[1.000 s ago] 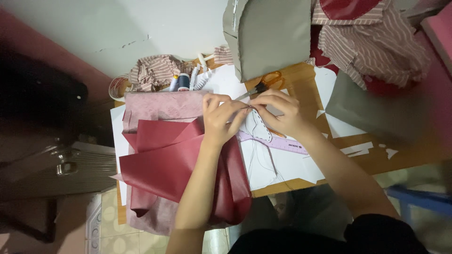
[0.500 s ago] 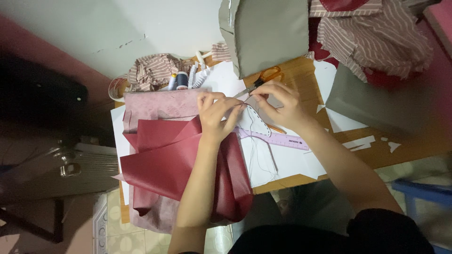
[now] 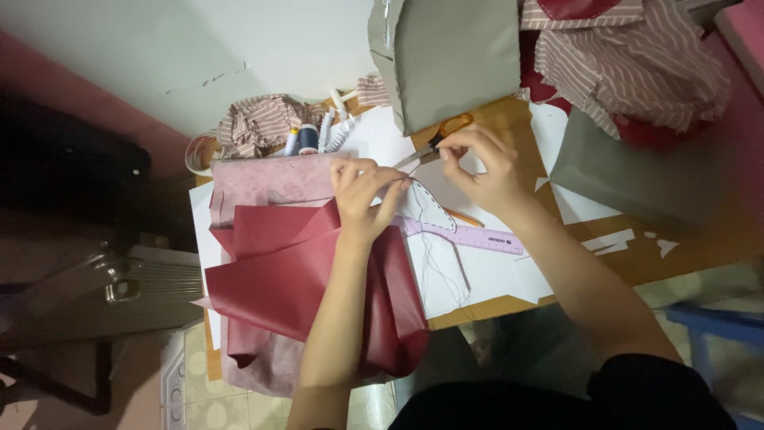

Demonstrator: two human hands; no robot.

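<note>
Crowded wooden tabletop (image 3: 509,306), red fabric (image 3: 302,287) overhanging near edge, left hand (image 3: 362,199) and right hand (image 3: 481,167) fingers pinching thread (image 3: 434,255), ruler (image 3: 469,236) between.

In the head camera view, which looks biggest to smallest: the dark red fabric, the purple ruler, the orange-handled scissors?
1. Dark red fabric, by far the largest.
2. Purple ruler.
3. Orange-handled scissors, though a hand partly hides the blades, so the gap with the ruler is unsure.
</note>
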